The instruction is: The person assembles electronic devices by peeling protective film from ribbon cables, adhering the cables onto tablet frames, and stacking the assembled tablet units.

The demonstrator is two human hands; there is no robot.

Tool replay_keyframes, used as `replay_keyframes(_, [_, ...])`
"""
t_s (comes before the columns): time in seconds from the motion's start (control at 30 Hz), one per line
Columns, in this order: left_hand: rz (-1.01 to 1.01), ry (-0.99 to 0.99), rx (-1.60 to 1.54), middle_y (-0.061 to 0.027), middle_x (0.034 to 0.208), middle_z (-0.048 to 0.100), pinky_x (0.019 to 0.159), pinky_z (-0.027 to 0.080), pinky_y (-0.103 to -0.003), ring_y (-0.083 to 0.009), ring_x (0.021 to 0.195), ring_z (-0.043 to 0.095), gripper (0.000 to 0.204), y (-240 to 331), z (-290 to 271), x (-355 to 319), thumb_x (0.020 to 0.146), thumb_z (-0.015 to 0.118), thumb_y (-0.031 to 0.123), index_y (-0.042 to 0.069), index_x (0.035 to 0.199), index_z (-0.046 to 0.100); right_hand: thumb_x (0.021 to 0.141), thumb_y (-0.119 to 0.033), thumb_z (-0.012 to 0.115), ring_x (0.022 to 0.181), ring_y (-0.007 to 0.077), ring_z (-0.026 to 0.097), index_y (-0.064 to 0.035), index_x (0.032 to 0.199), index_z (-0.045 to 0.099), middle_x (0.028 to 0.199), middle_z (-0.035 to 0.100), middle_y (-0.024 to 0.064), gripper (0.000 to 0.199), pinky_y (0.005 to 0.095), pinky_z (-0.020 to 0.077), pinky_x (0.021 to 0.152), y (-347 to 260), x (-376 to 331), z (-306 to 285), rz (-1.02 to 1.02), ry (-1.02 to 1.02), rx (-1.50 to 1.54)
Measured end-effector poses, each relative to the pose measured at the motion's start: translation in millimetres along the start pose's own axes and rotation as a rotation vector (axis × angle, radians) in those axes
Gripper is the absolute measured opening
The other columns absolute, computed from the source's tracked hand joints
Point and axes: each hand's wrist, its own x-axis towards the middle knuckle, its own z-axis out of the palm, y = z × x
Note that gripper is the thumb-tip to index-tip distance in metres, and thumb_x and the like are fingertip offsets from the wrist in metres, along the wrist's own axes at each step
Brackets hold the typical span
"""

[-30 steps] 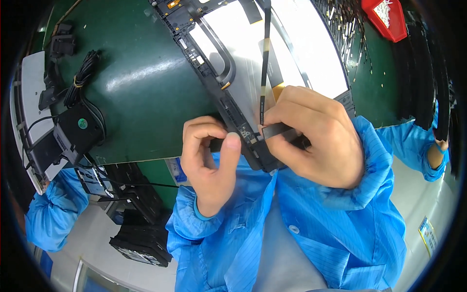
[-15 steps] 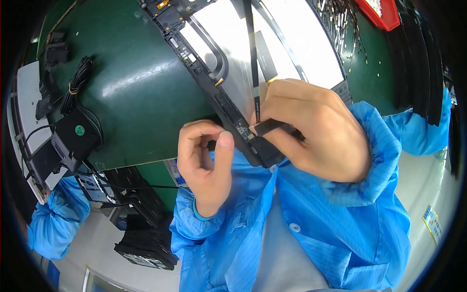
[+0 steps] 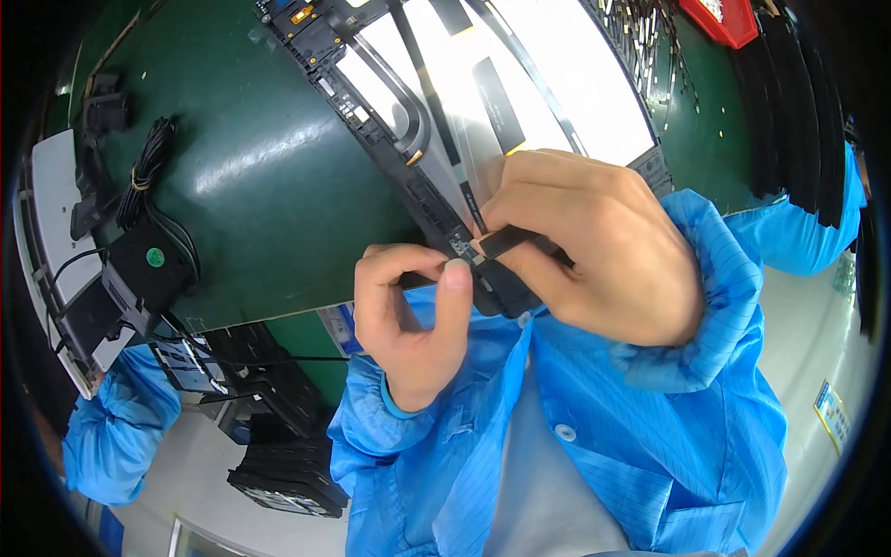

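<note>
A black frame with a bright white panel (image 3: 520, 84) lies tilted on the green table (image 3: 251, 186), its near corner over the table edge. My left hand (image 3: 408, 320) grips that near corner of the frame, thumb pressed up against it. My right hand (image 3: 594, 246) pinches a thin black flat cable strip (image 3: 506, 243) at the same corner; the strip's far part runs up across the white panel. Both sleeves are blue.
A black box with a green sticker (image 3: 148, 269) and a bundled black cable (image 3: 144, 176) sit at the table's left. Stacked black trays (image 3: 288, 464) stand below the table edge. A red bin (image 3: 724, 19) is far right. Another person's blue sleeve (image 3: 111, 436) shows lower left.
The frame and both hands have shifted slightly in view as my head moved. My right hand's fingers have slid the strip end closer to my left thumb.
</note>
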Motion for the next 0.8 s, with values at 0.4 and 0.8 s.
replay_keyframes(0.4, [-0.210,-0.120,0.002,-0.0021,0.077,0.051,0.063,0.040,-0.020,-0.0064,0.068,0.048,0.019,14.2,-9.8,18.4,0.077,0.067,-0.002,0.001,0.088,0.051,0.065,0.000,0.063,0.071,0.0319,0.056,0.0021,0.079,0.059,0.077,0.054,0.0126,0.014,0.0374,0.0463,0.061,1.2,-0.1,2.9,-0.016,0.036,-0.039])
replay_keyframes(0.8, [-0.210,-0.220,-0.069,-0.0025,0.078,0.054,0.066,0.042,-0.020,-0.0067,0.071,0.051,0.021,12.5,-18.5,25.4,0.077,0.065,-0.005,0.003,0.087,0.049,0.077,0.000,0.059,0.074,0.0332,0.060,0.0036,0.093,0.059,0.084,0.059,0.0163,0.016,0.0371,0.0487,0.065,9.1,-0.8,-14.7,-0.057,-0.117,0.068])
